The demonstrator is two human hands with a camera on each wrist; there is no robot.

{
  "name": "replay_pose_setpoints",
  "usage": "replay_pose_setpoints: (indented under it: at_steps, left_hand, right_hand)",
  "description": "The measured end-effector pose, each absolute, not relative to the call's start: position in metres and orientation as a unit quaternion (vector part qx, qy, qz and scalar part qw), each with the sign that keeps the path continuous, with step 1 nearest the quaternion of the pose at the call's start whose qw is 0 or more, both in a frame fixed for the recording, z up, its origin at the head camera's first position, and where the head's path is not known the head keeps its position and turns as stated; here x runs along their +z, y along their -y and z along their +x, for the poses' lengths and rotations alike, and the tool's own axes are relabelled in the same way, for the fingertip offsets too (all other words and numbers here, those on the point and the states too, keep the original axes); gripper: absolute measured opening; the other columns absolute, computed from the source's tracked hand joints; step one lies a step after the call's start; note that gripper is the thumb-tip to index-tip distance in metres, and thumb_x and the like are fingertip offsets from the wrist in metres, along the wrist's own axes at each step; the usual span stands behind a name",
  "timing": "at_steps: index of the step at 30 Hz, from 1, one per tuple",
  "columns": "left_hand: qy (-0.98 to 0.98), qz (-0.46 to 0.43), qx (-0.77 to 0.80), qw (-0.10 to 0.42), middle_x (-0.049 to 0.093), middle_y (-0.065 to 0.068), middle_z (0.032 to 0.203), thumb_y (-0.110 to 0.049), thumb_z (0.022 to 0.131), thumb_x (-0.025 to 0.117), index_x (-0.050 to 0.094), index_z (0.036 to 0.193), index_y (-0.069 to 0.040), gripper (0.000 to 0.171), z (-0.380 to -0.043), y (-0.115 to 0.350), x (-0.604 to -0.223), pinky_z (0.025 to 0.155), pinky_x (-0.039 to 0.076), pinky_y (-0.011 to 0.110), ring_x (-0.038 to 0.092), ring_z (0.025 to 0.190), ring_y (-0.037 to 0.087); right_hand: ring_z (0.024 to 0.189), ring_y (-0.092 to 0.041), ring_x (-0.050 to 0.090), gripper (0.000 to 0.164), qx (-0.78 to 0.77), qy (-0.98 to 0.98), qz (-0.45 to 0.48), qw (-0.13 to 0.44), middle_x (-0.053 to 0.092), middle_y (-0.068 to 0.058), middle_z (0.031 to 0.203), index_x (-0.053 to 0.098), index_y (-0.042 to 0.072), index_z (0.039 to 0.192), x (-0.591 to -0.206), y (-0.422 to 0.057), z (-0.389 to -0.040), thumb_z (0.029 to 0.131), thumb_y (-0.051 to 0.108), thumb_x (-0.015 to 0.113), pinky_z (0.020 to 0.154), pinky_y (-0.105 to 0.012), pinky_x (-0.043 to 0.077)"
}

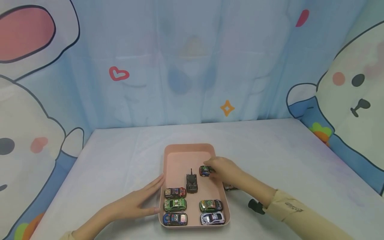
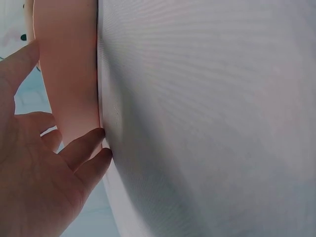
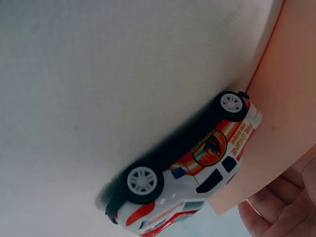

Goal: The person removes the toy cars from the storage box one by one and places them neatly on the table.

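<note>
A pink tray (image 1: pixel 182 156) holds several toy cars. My left hand (image 1: pixel 133 203) rests against its left wall, fingers extended; in the left wrist view, the fingertips (image 2: pixel 91 140) touch the tray's outer side. Over the tray's right side, my right hand (image 1: pixel 225 169) pinches a small dark multicoloured toy car (image 1: pixel 204 171), partly hidden by the fingers. A dark toy tank (image 1: pixel 191 183) with its barrel pointing away stands left of that car. Outside the tray's right wall, under my right forearm, is a white, red and orange toy fire car (image 3: pixel 197 160), mostly hidden in the head view.
Three cars line the tray's left side: one black and red (image 1: pixel 175 192), one green (image 1: pixel 175 205), one blue (image 1: pixel 175 219). At its near right are a green car (image 1: pixel 211 205) and a white-purple car (image 1: pixel 212 218). A white cloth (image 1: pixel 126 150) covers the table; a patterned curtain (image 1: pixel 192 83) hangs behind.
</note>
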State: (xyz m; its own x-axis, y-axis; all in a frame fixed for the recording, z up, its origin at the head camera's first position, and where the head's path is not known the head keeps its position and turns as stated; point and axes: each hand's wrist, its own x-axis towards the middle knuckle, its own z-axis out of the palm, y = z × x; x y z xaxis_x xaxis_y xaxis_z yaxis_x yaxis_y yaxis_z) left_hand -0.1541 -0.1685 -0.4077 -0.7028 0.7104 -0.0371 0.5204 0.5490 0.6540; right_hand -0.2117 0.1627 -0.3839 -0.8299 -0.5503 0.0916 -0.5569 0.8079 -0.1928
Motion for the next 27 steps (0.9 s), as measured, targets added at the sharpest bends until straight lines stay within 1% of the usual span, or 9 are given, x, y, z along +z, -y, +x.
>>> replay_pose_setpoints:
  at_steps: [5,11,15,21,27]
  left_hand:
    - [-0.869,0.349,0.315,0.153,0.002,-0.007,0.155,-0.053,0.087,0.058,0.011,0.152,-0.024,0.086,-0.1537,0.1684,-0.4077,0.105,0.025,0.051,0.020,0.136,0.025]
    - [-0.867,0.352,0.316,0.154,0.001,-0.008,0.155,-0.052,0.087,0.058,0.010,0.152,-0.024,0.085,-0.1535,0.1686,-0.4074,0.105,0.026,0.052,0.019,0.136,0.025]
    - [-0.866,0.354,0.318,0.154,0.001,-0.008,0.155,-0.052,0.087,0.058,0.010,0.152,-0.024,0.085,-0.1534,0.1689,-0.4071,0.105,0.025,0.052,0.019,0.136,0.026]
    - [-0.865,0.354,0.321,0.155,0.001,-0.006,0.156,-0.051,0.088,0.058,0.010,0.152,-0.023,0.085,-0.1535,0.1678,-0.4076,0.104,0.026,0.053,0.021,0.136,0.028]
    - [-0.866,0.354,0.318,0.155,0.001,-0.007,0.156,-0.051,0.088,0.058,0.010,0.152,-0.024,0.085,-0.1541,0.1672,-0.4077,0.104,0.026,0.052,0.021,0.136,0.027]
  right_hand:
    - [0.086,-0.019,0.062,0.026,0.091,0.947,0.306,0.032,0.066,-0.003,0.090,0.069,0.005,0.099,-0.3848,-0.1621,-0.2116,0.075,0.004,0.078,0.074,-0.034,0.053]
    - [0.079,-0.017,0.060,0.022,0.090,0.945,0.313,0.040,0.062,0.001,0.082,0.067,0.007,0.091,-0.3856,-0.1612,-0.2128,0.073,0.002,0.078,0.069,-0.032,0.053]
    - [0.077,-0.015,0.059,0.021,0.091,0.946,0.308,0.033,0.060,0.002,0.080,0.066,0.007,0.090,-0.3850,-0.1597,-0.2135,0.073,0.002,0.078,0.067,-0.030,0.052]
    - [0.077,-0.015,0.059,0.022,0.099,0.948,0.301,0.026,0.060,0.001,0.080,0.066,0.006,0.090,-0.3846,-0.1592,-0.2138,0.073,0.000,0.077,0.069,-0.030,0.052]
    - [0.078,-0.015,0.059,0.021,0.113,0.949,0.292,0.020,0.060,0.002,0.081,0.066,0.005,0.091,-0.3858,-0.1602,-0.2146,0.074,0.000,0.077,0.069,-0.030,0.052]
